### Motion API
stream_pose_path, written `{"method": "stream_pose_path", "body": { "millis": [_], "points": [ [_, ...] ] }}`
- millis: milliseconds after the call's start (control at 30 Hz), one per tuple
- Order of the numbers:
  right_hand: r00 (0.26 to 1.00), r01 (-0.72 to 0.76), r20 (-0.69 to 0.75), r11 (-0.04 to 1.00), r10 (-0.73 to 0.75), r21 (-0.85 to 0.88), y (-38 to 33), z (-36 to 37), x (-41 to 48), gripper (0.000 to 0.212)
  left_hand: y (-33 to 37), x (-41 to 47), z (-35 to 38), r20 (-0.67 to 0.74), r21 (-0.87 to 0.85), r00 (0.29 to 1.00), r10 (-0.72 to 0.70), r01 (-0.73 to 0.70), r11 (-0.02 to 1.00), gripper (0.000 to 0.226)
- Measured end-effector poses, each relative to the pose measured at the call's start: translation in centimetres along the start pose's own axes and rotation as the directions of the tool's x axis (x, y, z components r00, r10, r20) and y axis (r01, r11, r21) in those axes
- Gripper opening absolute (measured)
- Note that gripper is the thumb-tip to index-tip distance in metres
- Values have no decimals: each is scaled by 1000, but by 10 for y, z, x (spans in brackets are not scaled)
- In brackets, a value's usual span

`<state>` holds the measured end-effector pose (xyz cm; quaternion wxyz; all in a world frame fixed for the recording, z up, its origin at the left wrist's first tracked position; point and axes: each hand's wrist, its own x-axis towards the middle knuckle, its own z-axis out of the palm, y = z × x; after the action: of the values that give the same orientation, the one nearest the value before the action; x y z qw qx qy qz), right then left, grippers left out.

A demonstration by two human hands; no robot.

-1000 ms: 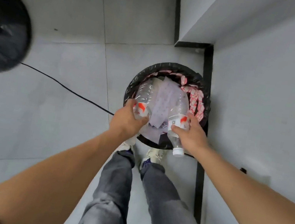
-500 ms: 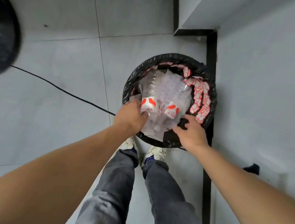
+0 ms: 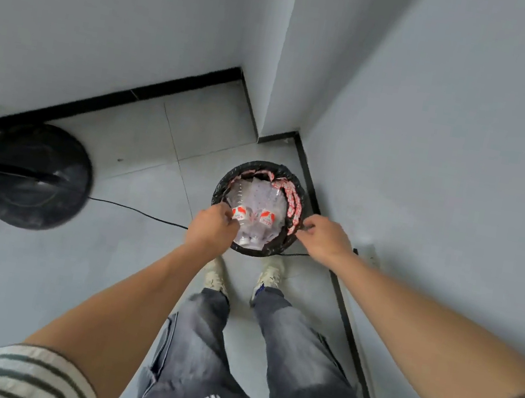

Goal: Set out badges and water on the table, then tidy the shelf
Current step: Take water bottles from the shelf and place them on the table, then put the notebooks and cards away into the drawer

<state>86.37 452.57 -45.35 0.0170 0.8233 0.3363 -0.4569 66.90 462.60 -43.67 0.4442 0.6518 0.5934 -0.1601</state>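
Observation:
A black-lined waste bin (image 3: 221,188) stands on the floor in a corner between white walls. Two clear plastic water bottles lie side by side in it on crumpled plastic, each with a red and white label: the left bottle (image 3: 238,211) and the right bottle (image 3: 266,217). My left hand (image 3: 211,228) hovers over the bin's near-left rim, fingers loosely curled, and hides the left bottle's neck end. Over the near-right rim, apart from the bottles, my right hand (image 3: 324,237) holds nothing, its fingers relaxed.
Red and white packaging (image 3: 292,200) lines the bin's right side. A black round stand base (image 3: 32,174) with a pole sits on the floor to the left, and its cable (image 3: 141,211) runs toward the bin. My shoes (image 3: 271,270) stand just before the bin.
The right hand let go of its bottle, which now lies in the bin, then drew back to the right rim. The left bottle also lies in the bin. The view rose and widened.

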Motion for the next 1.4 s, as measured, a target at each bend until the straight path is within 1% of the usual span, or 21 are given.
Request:
{"method": "stream_pose_path", "body": {
  "millis": [67, 133, 167, 267, 367, 467, 500, 567, 633, 667, 767, 800, 833, 900, 967, 1100, 1133, 1167, 1267, 1367, 1400],
  "points": [
    [999, 43, 7, 995, -43, -92, 1, -10, -33, 30, 8, -30, -9, 9, 98, 998, 66, -67, 993, 20],
    [997, 65, -18, 986, -69, -153, 5, -20, -73, 32, 16, -64, -22, 46, 228, 984, 170, -176, 958, 21],
    [997, 70, -33, 984, -77, -165, 8, -22, -87, 34, 17, -75, -26, 69, 279, 976, 208, -219, 935, 23],
    [993, 23, -113, 986, -42, -166, 12, -29, -132, 34, 18, -102, -44, 135, 404, 939, 315, -342, 848, 25],
    [973, -54, -229, 995, 33, -85, 18, -26, -181, 35, 26, -125, -64, 214, 514, 868, 447, -489, 704, 20],
    [944, -124, -308, 992, 116, -5, 25, -17, -229, 37, 40, -145, -80, 256, 574, 788, 560, -590, 567, 17],
    [935, -132, -331, 991, 128, 9, 28, -14, -240, 38, 45, -149, -83, 259, 581, 770, 583, -607, 542, 17],
    [906, -168, -381, 983, 182, 69, 35, -6, -277, 39, 59, -167, -86, 294, 593, 708, 642, -662, 458, 19],
    [882, -193, -417, 975, 221, 109, 42, -3, -305, 39, 74, -182, -83, 331, 593, 659, 675, -702, 395, 22],
    [863, -216, -436, 967, 255, 137, 49, -1, -325, 39, 85, -193, -77, 361, 587, 616, 700, -733, 343, 23],
    [799, -264, -496, 939, 340, 219, 73, 4, -376, 39, 115, -229, -52, 426, 551, 511, 747, -801, 234, 30],
    [769, -288, -511, 922, 384, 260, 84, 7, -398, 39, 127, -245, -39, 458, 539, 464, 759, -823, 178, 31],
    [755, -294, -520, 915, 400, 275, 91, 9, -408, 39, 133, -254, -32, 475, 529, 438, 764, -835, 150, 32],
    [693, -331, -538, 874, 480, 354, 117, 23, -450, 39, 150, -290, 1, 542, 501, 343, 768, -865, 33, 33],
    [641, -356, -545, 838, 541, 413, 140, 36, -484, 39, 162, -321, 29, 588, 472, 279, 759, -881, -42, 32],
    [528, -426, -519, 738, 673, 524, 200, 85, -568, 39, 174, -398, 109, 679, 387, 114, 725, -895, -222, 32],
    [494, -446, -499, 700, 713, 558, 219, 103, -596, 39, 175, -424, 138, 702, 354, 65, 710, -896, -268, 31],
    [479, -453, -492, 684, 727, 571, 232, 114, -610, 39, 175, -439, 151, 716, 337, 51, 696, -899, -281, 31],
    [392, -498, -422, 574, 818, 650, 283, 162, -678, 39, 166, -506, 223, 770, 254, -40, 637, -897, -363, 31],
    [298, -502, -368, 472, 881, 725, 326, 209, -736, 40, 151, -564, 286, 817, 163, -116, 565, -893, -420, 30],
    [276, -505, -324, 423, 905, 752, 336, 228, -756, 40, 143, -584, 308, 836, 136, -142, 529, -882, -452, 30]
  ]
}}
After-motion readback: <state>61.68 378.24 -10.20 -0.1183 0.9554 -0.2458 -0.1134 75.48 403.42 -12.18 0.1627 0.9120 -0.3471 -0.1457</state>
